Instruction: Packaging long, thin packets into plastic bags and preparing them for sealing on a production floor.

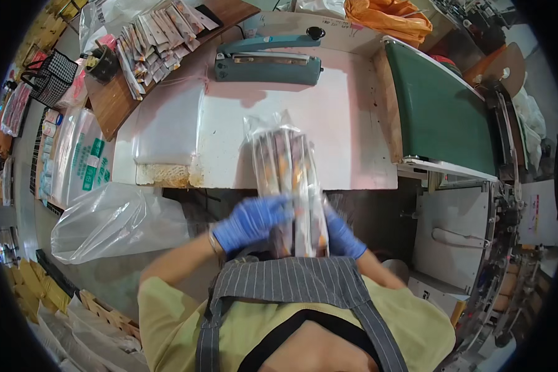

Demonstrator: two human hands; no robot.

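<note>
My left hand (251, 221), in a blue glove, is clenched around the near end of a clear bag of long packets (288, 186), and my right hand (343, 235), gloved the same, grips the bag's other side just across from it. The bag stands up from between my hands, its far end over the near edge of the white surface (353, 124). Beyond it lies a teal heat sealer (268, 61), with a stack of clear bags (167, 124) off to the left.
</note>
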